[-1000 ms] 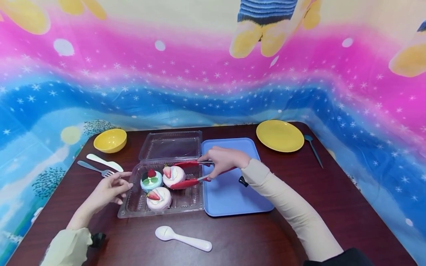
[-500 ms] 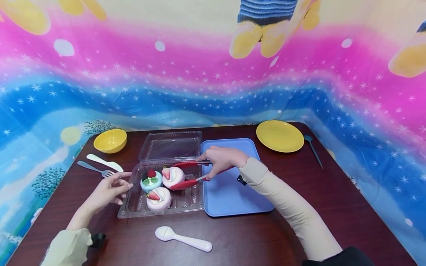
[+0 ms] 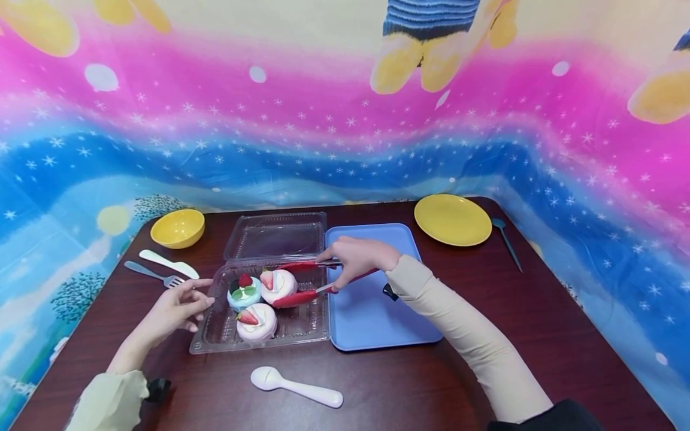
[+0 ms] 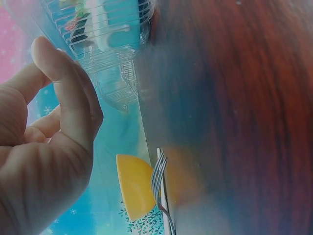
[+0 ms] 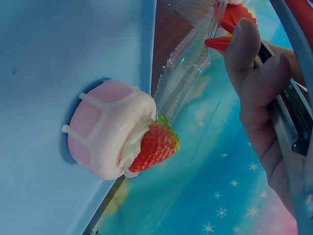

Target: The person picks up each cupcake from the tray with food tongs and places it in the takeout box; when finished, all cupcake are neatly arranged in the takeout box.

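Observation:
My right hand (image 3: pixel 358 260) grips a pair of red-tipped tongs (image 3: pixel 296 299). The tongs reach into the clear plastic container (image 3: pixel 302 326), one arm at each side of a pink strawberry-topped cupcake (image 3: pixel 280 285). A second pink cupcake (image 3: pixel 257 323) sits in front of it, and a light-blue cupcake (image 3: pixel 245 294) with a raspberry is at its left. Thumb and index finger of my left hand (image 3: pixel 175 308) hold the container's left rim. In the right wrist view another strawberry-topped pink cupcake (image 5: pixel 112 129) stands on the blue tray (image 5: pixel 39 186), hidden behind my right arm in the head view.
The container's open lid (image 3: pixel 277 234) lies at the back. Left of it are a yellow bowl (image 3: pixel 178 228), a white knife (image 3: pixel 169 263) and a grey fork (image 3: pixel 153 274). A white spoon (image 3: pixel 296 386) lies in front. A yellow plate (image 3: pixel 453 219) and dark spoon (image 3: pixel 508 245) are at the back right.
The tongs have shifted slightly left, and the back pink cupcake between their tips has moved a little left with them. My left hand keeps its place at the rim.

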